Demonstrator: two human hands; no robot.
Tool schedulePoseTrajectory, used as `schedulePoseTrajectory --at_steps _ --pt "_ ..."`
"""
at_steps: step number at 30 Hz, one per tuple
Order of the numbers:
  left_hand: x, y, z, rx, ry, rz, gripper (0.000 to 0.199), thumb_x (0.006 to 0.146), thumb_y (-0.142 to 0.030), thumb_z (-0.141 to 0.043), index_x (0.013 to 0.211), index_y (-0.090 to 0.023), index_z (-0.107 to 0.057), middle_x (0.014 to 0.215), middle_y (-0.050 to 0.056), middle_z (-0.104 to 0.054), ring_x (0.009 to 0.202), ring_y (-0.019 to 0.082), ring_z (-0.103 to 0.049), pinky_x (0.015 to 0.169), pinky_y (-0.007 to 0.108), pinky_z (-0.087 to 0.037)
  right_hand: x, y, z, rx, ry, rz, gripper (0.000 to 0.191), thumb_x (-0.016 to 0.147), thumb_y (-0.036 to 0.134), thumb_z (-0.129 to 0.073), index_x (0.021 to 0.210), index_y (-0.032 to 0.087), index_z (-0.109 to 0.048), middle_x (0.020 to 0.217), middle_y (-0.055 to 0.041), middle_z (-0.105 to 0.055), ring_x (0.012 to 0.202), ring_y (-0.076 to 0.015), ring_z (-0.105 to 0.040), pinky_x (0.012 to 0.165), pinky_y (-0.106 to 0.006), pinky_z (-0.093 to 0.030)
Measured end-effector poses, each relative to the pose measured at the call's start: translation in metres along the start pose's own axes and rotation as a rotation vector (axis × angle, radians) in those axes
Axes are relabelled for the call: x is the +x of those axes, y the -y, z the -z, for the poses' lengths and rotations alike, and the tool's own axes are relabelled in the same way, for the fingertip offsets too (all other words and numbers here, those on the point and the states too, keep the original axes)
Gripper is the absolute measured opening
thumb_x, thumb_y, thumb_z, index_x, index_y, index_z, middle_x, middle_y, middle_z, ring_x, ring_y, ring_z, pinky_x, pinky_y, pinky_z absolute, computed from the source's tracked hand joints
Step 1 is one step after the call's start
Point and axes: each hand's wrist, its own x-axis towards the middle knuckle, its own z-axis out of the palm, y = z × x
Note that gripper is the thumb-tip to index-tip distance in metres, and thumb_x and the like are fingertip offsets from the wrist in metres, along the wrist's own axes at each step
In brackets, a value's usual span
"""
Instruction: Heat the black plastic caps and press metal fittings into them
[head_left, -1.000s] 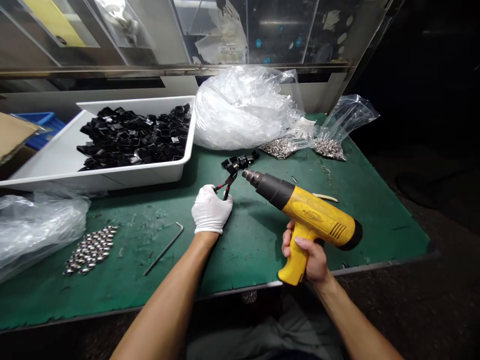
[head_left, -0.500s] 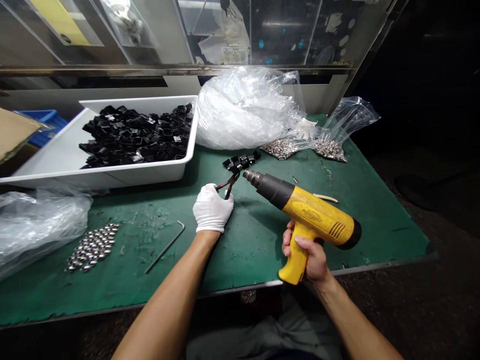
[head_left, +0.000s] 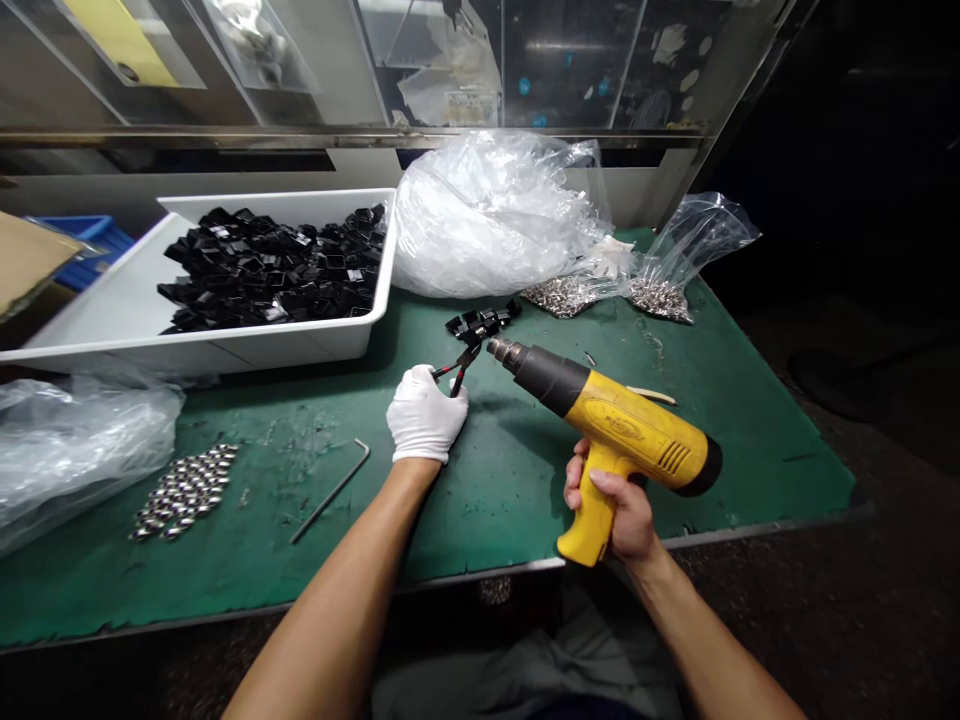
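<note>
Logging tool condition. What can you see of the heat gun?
The yellow heat gun has a plastic-looking body, held above the green work mat by its pistol handle in the person's bare right hand. A dark grey barrel narrows to a metal nozzle, aimed left toward small black pieces on the mat. The rear has a black end cap, with slotted vents beside it. No cord shows; whether it is running cannot be told.
</note>
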Motion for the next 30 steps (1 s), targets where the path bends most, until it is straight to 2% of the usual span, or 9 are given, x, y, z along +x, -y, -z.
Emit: schedulePoseTrajectory --at_steps 30 --pt "-0.0002 0.0001 -0.0012 0.025 -0.022 -0.026 0.042 0.082 -0.047 -0.063 0.114 -0.019 -0.056 0.11 0.011 -0.068 0.097 0.031 -0.068 0.074 0.038 -0.051 0.0009 0.0008 -0.0011 0.008 -0.011 -0.008 0.029 0.088 0.03 -0.066 0.115 0.021 -0.061 0.088 -0.0027 -0.064 0.066 -0.0149 -0.061 0.064 -0.025 -0.048"
